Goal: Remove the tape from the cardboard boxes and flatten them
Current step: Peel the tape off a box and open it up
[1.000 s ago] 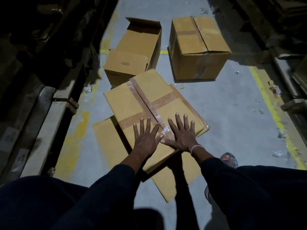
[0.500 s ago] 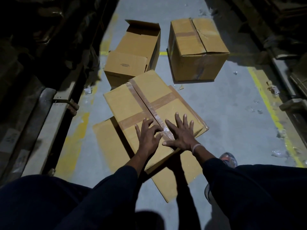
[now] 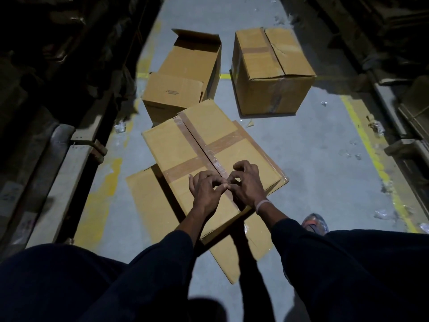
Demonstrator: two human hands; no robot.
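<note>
My left hand [image 3: 205,190] and right hand [image 3: 247,184] are both curled, fingertips meeting on the tape [image 3: 210,156] at its near end, seemingly pinching it. The taped box [image 3: 185,147] lies under them on flattened cardboard [image 3: 148,201]; the tape runs toward 11 o'clock.

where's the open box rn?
Head view, upper centre-left: the open box lies on the floor, left of the taped box, just beyond the box under the hands.

Tan boxes [image 3: 204,156], grey floor [image 3: 313,163] w/ yellow lines [image 3: 369,145]
</note>
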